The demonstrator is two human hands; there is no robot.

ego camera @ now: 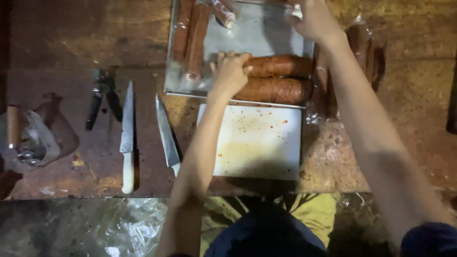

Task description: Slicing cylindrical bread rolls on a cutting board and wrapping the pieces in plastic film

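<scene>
At the centre top of the frame, two thick reddish-brown sausages lie side by side in a metal tray, and the left hand is curled over their left ends. The right hand, at the top edge, pinches clear wrapping. Wrapped sausage sticks fill the tray's upper left; below sit a white cutting board and, lower left, two knives.
</scene>
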